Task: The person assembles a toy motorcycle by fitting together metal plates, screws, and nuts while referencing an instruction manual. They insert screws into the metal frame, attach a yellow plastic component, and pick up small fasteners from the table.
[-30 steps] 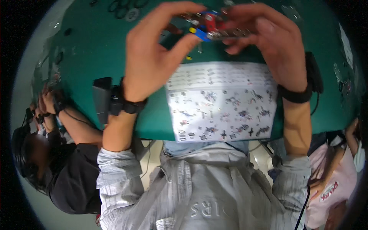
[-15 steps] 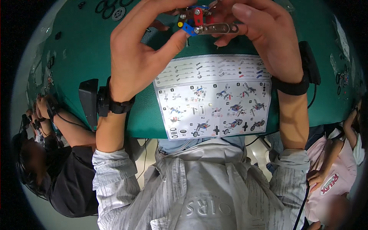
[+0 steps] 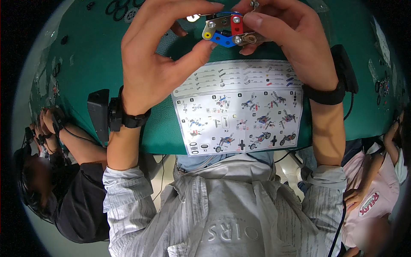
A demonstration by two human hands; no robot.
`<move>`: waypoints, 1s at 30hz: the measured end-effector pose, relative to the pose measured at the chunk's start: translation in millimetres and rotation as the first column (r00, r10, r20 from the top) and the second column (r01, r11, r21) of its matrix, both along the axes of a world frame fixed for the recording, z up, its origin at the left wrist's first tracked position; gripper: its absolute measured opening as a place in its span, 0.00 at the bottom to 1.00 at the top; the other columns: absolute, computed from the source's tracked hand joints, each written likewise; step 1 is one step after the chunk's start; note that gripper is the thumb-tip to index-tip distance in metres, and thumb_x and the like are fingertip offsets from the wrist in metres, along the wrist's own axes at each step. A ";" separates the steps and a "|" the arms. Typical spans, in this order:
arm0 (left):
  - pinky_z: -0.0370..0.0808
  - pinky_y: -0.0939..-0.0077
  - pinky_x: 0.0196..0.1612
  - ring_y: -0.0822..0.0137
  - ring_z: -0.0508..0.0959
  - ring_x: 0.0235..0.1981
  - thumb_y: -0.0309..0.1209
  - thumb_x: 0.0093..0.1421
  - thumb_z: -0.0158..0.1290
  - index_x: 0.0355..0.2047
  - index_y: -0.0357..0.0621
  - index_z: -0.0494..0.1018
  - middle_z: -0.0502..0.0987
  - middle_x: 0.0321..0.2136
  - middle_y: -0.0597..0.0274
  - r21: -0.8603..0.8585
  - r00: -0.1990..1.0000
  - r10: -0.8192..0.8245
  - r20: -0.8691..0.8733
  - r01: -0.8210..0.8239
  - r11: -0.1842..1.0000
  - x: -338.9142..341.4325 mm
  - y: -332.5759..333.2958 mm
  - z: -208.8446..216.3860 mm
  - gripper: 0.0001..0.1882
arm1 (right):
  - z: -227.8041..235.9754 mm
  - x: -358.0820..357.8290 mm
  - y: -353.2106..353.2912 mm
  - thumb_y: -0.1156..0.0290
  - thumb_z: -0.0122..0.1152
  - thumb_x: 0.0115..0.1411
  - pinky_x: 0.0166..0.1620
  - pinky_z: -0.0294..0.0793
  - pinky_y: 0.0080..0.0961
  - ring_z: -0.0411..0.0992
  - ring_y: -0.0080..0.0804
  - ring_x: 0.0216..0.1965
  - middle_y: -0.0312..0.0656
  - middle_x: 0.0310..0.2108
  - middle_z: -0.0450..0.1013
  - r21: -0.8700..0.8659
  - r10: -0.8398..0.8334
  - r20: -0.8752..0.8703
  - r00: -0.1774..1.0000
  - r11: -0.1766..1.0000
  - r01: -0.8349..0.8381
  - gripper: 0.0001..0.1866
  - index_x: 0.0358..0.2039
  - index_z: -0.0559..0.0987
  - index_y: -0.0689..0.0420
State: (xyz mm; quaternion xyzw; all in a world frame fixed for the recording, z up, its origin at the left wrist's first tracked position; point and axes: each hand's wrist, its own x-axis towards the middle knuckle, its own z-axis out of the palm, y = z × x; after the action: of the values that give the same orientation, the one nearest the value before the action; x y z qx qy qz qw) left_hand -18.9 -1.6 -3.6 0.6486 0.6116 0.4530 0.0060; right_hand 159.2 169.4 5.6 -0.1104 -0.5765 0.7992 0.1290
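Between my two hands, above the far part of the table, is a partly built metal toy model [image 3: 223, 32]. It has silver perforated strips, a red bracket [image 3: 236, 29], a blue bent strip [image 3: 222, 39], a yellow round piece [image 3: 207, 35] and bolts. My left hand [image 3: 158, 55] grips its left side, thumb against the blue strip's end and index finger along the top. My right hand [image 3: 291, 38] pinches its right side, with the thumb beside the red bracket. The right fingers partly cover the strips there.
A printed instruction sheet [image 3: 239, 107] lies on the green table [image 3: 160, 135] below my hands. Black rings [image 3: 117, 10] and a grey wheel [image 3: 131, 15] lie far left. Small parts in plastic [image 3: 382, 88] are at the right. Other people sit at both sides.
The model has turned and shifted slightly right, showing more of its red and blue parts. My right thumb has come down onto its right side, where a silver strip stuck out before.
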 end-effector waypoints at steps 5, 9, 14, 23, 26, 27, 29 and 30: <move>0.73 0.75 0.33 0.68 0.76 0.33 0.24 0.52 0.64 0.42 0.37 0.81 0.78 0.36 0.56 0.039 0.999 -0.019 -0.029 0.021 0.999 3.1 1.0 11.7 0.16 | 0.4 0.5 0.5 0.77 0.64 0.66 0.39 0.83 0.20 0.78 0.24 0.38 0.44 0.41 0.77 -0.028 0.019 0.025 1.000 0.999 -0.019 0.10 0.45 0.77 0.68; 0.78 0.72 0.42 0.61 0.80 0.43 0.23 0.50 0.67 0.49 0.37 0.79 0.81 0.46 0.52 -0.019 0.976 -0.020 -0.216 0.016 1.000 3.5 -4.6 14.8 0.24 | -3.3 2.0 -1.9 0.79 0.64 0.64 0.44 0.80 0.20 0.76 0.23 0.40 0.44 0.42 0.77 0.041 -0.055 0.047 0.997 0.998 0.053 0.08 0.42 0.77 0.67; 0.79 0.71 0.41 0.61 0.80 0.42 0.22 0.47 0.68 0.48 0.38 0.81 0.81 0.44 0.52 0.044 0.961 0.004 -0.276 0.008 0.999 5.8 -4.2 15.2 0.24 | -6.7 3.1 -1.9 0.80 0.64 0.64 0.47 0.78 0.21 0.76 0.23 0.42 0.46 0.44 0.77 0.011 -0.049 -0.041 0.998 0.999 0.049 0.07 0.40 0.76 0.65; 0.79 0.71 0.43 0.60 0.81 0.42 0.24 0.47 0.69 0.47 0.37 0.81 0.81 0.43 0.53 0.056 0.942 0.017 -0.336 0.002 0.998 4.7 -5.5 16.0 0.24 | -1.1 3.0 -2.1 0.81 0.67 0.61 0.47 0.79 0.21 0.78 0.25 0.44 0.47 0.43 0.78 0.046 -0.018 0.002 1.000 0.999 0.018 0.10 0.41 0.77 0.67; 0.79 0.70 0.44 0.59 0.81 0.42 0.26 0.48 0.70 0.47 0.37 0.81 0.81 0.43 0.53 0.048 0.942 0.008 -0.336 0.009 0.999 5.0 -5.3 14.6 0.23 | -2.9 5.0 -1.7 0.81 0.68 0.60 0.46 0.81 0.22 0.79 0.27 0.43 0.48 0.43 0.79 0.045 -0.013 -0.017 1.000 0.999 0.014 0.12 0.42 0.77 0.68; 0.79 0.70 0.44 0.59 0.81 0.42 0.26 0.48 0.70 0.47 0.37 0.81 0.81 0.43 0.53 0.046 0.941 0.010 -0.339 0.007 0.999 4.7 -6.1 15.3 0.23 | -3.8 4.5 -2.4 0.81 0.69 0.60 0.46 0.82 0.23 0.80 0.27 0.43 0.48 0.42 0.79 0.049 -0.016 -0.024 1.000 0.999 0.017 0.12 0.43 0.77 0.68; 0.79 0.70 0.44 0.59 0.81 0.43 0.27 0.49 0.70 0.47 0.37 0.81 0.81 0.43 0.53 0.059 0.935 0.017 -0.354 0.004 0.998 4.5 -7.0 16.6 0.23 | -8.4 5.9 -0.7 0.75 0.65 0.64 0.44 0.84 0.25 0.80 0.30 0.44 0.47 0.45 0.78 0.168 -0.013 -0.026 1.000 0.986 0.017 0.14 0.47 0.77 0.67; 0.79 0.70 0.44 0.59 0.81 0.43 0.27 0.49 0.70 0.47 0.37 0.81 0.81 0.43 0.53 0.058 0.935 0.017 -0.353 0.004 0.998 4.8 -7.0 15.9 0.23 | -10.7 6.8 0.6 0.69 0.61 0.67 0.42 0.86 0.28 0.80 0.33 0.46 0.47 0.48 0.78 0.288 -0.014 -0.022 1.000 0.957 0.020 0.16 0.52 0.77 0.65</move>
State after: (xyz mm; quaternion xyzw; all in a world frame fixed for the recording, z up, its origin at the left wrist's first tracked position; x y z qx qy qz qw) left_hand -14.0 -8.5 12.3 0.7174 0.5913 0.3466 -0.1245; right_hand 166.0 170.0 -5.1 -0.0875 -0.6847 0.7064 0.1566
